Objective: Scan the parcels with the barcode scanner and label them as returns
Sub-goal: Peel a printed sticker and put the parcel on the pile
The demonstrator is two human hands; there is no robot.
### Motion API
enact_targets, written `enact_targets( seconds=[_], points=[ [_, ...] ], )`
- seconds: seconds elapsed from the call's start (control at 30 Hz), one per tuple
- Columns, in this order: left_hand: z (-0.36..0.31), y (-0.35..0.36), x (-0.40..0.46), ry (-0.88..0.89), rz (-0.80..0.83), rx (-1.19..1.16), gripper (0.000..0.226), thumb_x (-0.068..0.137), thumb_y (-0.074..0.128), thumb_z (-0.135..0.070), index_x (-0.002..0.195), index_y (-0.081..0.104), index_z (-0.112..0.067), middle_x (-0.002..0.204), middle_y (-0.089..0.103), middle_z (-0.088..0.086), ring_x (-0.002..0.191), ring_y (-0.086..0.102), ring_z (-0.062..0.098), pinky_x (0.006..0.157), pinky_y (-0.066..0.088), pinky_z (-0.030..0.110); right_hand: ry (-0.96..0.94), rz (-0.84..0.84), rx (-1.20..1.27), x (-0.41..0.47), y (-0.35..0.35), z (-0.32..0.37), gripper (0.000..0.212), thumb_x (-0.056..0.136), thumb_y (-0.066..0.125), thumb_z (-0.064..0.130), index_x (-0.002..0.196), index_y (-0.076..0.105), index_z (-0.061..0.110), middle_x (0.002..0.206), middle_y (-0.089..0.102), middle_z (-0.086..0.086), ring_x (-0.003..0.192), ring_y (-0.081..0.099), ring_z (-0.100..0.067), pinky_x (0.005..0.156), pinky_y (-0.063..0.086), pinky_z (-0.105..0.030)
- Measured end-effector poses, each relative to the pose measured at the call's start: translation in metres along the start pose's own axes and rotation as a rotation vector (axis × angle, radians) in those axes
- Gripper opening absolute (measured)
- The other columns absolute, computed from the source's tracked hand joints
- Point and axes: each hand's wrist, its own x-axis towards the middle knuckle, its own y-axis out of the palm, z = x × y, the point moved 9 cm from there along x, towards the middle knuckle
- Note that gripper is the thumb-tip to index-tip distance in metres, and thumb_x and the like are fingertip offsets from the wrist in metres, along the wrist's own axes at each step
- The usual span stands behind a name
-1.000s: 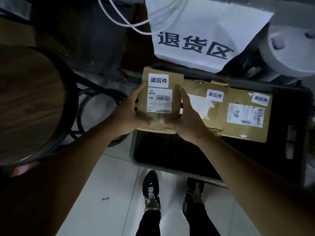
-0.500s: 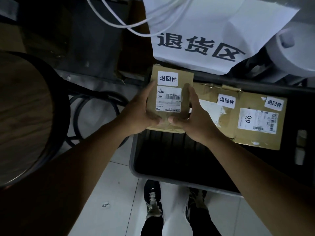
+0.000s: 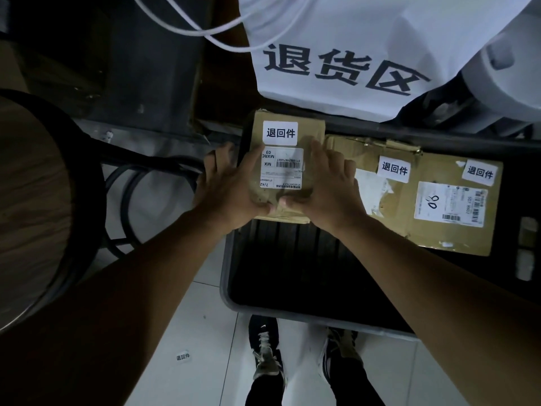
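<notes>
Cardboard parcel with white return sticker (image 3: 288, 159) sat at far-left corner of dark grey plastic bin (image 3: 231, 291), both hands on it.
Left hand (image 3: 227, 186) and right hand (image 3: 325, 186) gripped its sides, thumbs pressed on the near edge; fingertips hidden behind box. Two more stickered cardboard parcels (image 3: 433, 197) lay just right, touching.

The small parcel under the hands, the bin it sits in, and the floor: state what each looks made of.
Small parcel: brown corrugated cardboard, matte, creased edges, with white paper labels. Bin: seemingly moulded dark grey plastic, smooth rounded rim, ribbed bottom. Floor: likely glazed ceramic tile, pale, slightly glossy, with grout lines.
</notes>
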Motion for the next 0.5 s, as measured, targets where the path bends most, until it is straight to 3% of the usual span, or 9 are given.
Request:
enact_targets(
  seconds=[0.23,0.5],
  points=[
    [-0.005,0.002,0.001,-0.006,-0.009,-0.005,0.116,0.061,0.086,-0.054,0.151,0.013,-0.044,0.158,-0.001,0.008,0.145,0.002,0.034,0.112,0.029,0.057,-0.011,0.026,-0.122,0.007,-0.009,-0.003,0.119,0.064,0.08,0.062,0.155,0.009,0.033,0.153,0.021,-0.003,0.14,0.018,-0.03,0.108,0.029,-0.049],
    [-0.018,-0.007,-0.019,0.033,-0.016,0.016,0.109,0.071,0.079,-0.054,0.154,0.01,-0.041,0.156,0.006,0.008,0.144,0.007,0.033,0.111,0.03,0.054,-0.031,0.039,-0.128,-0.007,-0.02,0.013,0.114,0.068,0.08,0.055,0.153,0.008,0.03,0.151,0.019,-0.009,0.139,0.019,-0.033,0.106,0.033,-0.051]
  ],
)
